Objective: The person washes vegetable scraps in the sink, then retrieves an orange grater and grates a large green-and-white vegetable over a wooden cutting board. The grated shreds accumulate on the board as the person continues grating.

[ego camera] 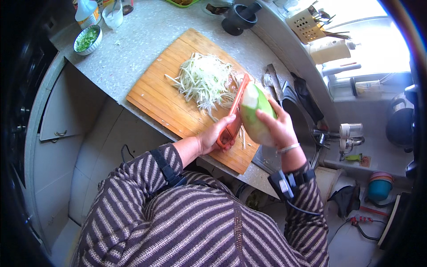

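My left hand [217,137] grips the lower end of an orange-red hand grater [236,111], which slants up and away over a wooden cutting board [156,90]. A large green and white radish [257,118] is in my right hand [278,125], thumb across its near face and fingers around its far side. The radish is against or very close to the grater's right side; the exact contact is hard to see. Pale shreds [203,78] are heaped on the board left of the grater. A few more shreds [243,138] lie beneath the radish.
A steel sink [302,133] and a knife [275,81] are to the right. Beyond the board stands a dark mortar with a pestle [238,20]. A bowl of chopped greens [87,40] is on the speckled counter [133,46] at upper left, near a plastic cup [113,16].
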A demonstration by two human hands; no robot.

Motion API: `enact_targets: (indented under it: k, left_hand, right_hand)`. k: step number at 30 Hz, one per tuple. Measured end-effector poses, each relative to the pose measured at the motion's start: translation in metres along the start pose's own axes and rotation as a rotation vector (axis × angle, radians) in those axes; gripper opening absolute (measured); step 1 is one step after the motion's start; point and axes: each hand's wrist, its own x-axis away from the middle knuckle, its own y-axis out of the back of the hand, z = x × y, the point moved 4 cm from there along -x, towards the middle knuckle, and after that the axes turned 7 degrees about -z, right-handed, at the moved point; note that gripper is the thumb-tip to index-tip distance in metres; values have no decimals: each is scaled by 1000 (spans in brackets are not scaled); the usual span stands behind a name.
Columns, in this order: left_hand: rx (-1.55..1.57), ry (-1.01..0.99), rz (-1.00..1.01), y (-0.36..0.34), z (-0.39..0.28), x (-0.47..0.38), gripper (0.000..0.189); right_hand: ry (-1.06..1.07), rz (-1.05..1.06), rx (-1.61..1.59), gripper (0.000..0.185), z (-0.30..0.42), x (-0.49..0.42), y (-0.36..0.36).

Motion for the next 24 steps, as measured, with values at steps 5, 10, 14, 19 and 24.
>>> enact_targets:
  k: [5,10,14,19,24]
  left_hand:
    - [-13,35,1,6,3,2,67]
    - [-12,32,9,8,8,1,68]
    - [-93,7,2,5,11,5,67]
    - [-150,12,-25,4,11,13,65]
    - [-180,22,-53,4,12,7,63]
  right_hand:
    - [30,-156,191,82,-4,-33,3]
    - [40,-258,126,82,-20,-53,15]
    - [86,-366,83,83,-33,-64,24]
    - [84,-268,-243,78,-64,-39,27]
    - [291,-319,-80,79,-79,4,18]
